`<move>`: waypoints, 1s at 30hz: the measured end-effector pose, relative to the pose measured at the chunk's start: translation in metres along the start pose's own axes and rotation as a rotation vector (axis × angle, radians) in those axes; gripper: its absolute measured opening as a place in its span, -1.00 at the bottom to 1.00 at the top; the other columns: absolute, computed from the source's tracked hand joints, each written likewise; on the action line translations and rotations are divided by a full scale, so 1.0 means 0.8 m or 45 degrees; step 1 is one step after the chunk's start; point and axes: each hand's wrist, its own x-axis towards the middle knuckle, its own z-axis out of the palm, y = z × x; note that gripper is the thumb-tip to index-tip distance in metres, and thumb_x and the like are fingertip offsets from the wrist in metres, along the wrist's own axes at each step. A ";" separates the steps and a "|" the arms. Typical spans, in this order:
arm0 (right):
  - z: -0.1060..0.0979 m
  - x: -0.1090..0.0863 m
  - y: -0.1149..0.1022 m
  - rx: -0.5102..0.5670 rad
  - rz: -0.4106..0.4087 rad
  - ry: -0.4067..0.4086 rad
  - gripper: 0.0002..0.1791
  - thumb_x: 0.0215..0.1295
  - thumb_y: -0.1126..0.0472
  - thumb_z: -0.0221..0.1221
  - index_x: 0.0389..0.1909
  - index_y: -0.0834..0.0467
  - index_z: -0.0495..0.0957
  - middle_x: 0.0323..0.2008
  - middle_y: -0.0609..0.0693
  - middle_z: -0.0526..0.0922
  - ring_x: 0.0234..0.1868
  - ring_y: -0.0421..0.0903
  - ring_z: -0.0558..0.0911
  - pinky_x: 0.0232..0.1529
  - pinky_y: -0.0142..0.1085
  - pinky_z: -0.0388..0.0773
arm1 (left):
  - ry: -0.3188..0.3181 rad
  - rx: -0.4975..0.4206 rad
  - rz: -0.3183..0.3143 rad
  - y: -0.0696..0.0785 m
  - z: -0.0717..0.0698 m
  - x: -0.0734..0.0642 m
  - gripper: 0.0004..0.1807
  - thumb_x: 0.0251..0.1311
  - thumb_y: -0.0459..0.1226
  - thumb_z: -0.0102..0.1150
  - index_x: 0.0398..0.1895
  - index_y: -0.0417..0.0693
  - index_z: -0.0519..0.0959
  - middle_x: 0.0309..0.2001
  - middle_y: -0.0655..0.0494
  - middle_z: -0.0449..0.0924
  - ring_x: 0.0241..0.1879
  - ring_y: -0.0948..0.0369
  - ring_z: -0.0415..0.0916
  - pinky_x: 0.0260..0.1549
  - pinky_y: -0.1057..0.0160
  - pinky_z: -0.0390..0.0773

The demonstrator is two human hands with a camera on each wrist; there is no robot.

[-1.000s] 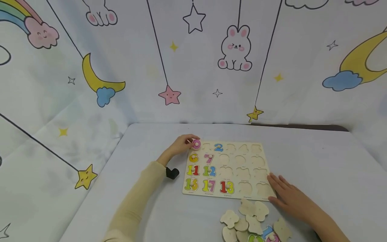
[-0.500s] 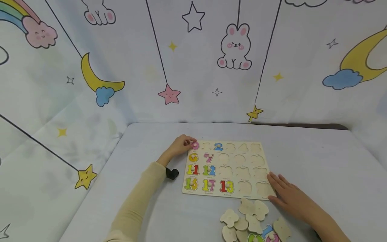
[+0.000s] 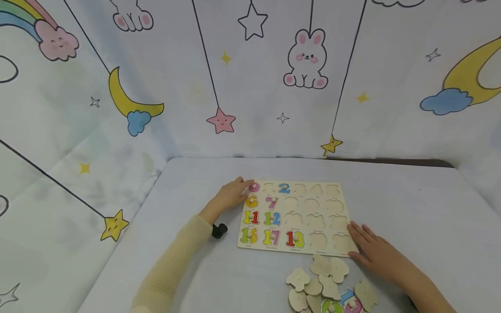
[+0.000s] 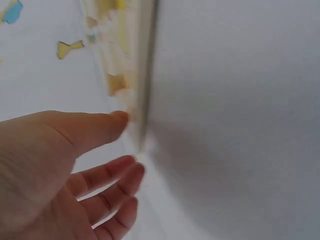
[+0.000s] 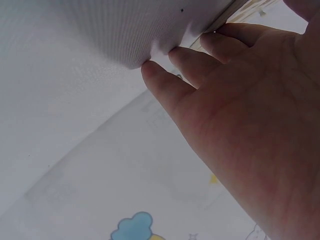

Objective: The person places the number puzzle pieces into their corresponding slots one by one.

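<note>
A wooden number puzzle board (image 3: pixel 297 256) lies on the table, with coloured number pieces in its left columns and bare recesses to the right. The pink 0 piece (image 3: pixel 254 187) sits at its top left recess. My left hand (image 3: pixel 230 194) is at that corner, fingertips over the 0's edge; in the left wrist view, the thumb (image 4: pixel 95 130) is at the board's side and the other fingers are loosely bent. My right hand (image 3: pixel 377 252) lies flat with straight fingers against the board's right edge. The blue 2 piece (image 3: pixel 284 188) is in the top row.
Several loose wooden pieces (image 3: pixel 328 287), most face down, lie in a pile in front of the board. A small black object (image 3: pixel 219 231) is beside the left wrist. A patterned cloth (image 3: pixel 266 87) hangs behind the white table (image 3: pixel 195 174).
The pink 0 piece has settled into the top left recess, and my left fingers have loosened and spread at the corner. My right hand stays against the board. The head view has shifted slightly.
</note>
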 end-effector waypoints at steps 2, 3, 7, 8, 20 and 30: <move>-0.001 0.001 0.001 -0.004 -0.007 0.002 -0.25 0.29 -0.05 0.13 0.33 0.35 0.19 0.29 0.30 0.21 0.24 0.37 0.19 0.01 0.29 0.19 | 0.003 0.059 0.013 0.015 -0.010 -0.012 -0.41 0.21 -0.19 0.21 0.32 0.07 0.32 -0.08 0.02 0.39 -0.29 0.16 0.37 -0.28 0.25 0.44; -0.002 0.002 0.002 -0.006 -0.009 0.003 -0.25 0.29 -0.05 0.13 0.33 0.35 0.19 0.29 0.30 0.21 0.24 0.37 0.19 0.01 0.29 0.19 | 0.006 0.092 0.034 0.024 -0.015 -0.019 -0.39 0.19 -0.19 0.23 0.33 0.06 0.32 -0.06 0.02 0.39 -0.28 0.16 0.37 -0.27 0.26 0.44; -0.007 0.006 0.004 -0.009 -0.002 -0.002 -0.24 0.29 -0.06 0.13 0.34 0.34 0.17 0.31 0.30 0.18 0.25 0.37 0.16 0.04 0.28 0.17 | 0.019 0.150 0.244 0.071 -0.028 -0.054 -0.40 0.13 -0.21 0.30 0.28 0.01 0.39 -0.04 0.05 0.43 -0.27 0.20 0.39 -0.29 0.31 0.42; -0.007 0.006 0.004 -0.008 0.003 -0.008 -0.23 0.29 -0.06 0.12 0.34 0.34 0.17 0.31 0.29 0.18 0.25 0.37 0.16 0.04 0.28 0.16 | 0.020 0.166 0.329 0.083 -0.028 -0.063 -0.41 0.12 -0.21 0.31 0.26 0.01 0.41 -0.05 0.07 0.44 -0.27 0.22 0.39 -0.29 0.34 0.42; -0.002 0.005 0.005 0.035 0.017 -0.036 -0.23 0.30 -0.07 0.11 0.34 0.35 0.16 0.32 0.30 0.16 0.26 0.38 0.13 0.05 0.29 0.14 | -0.181 0.231 1.024 0.176 0.025 -0.133 -0.47 0.11 -0.12 0.30 0.19 0.18 0.42 0.05 0.21 0.38 -0.10 0.37 0.37 -0.13 0.51 0.32; 0.000 0.001 0.003 0.037 0.007 -0.038 -0.23 0.30 -0.07 0.11 0.35 0.34 0.16 0.32 0.29 0.16 0.27 0.37 0.13 0.06 0.28 0.13 | -0.135 0.043 1.062 0.183 0.045 -0.141 -0.77 0.27 -0.22 0.14 -0.02 0.06 0.55 -0.10 0.26 0.49 -0.18 0.47 0.39 -0.12 0.59 0.27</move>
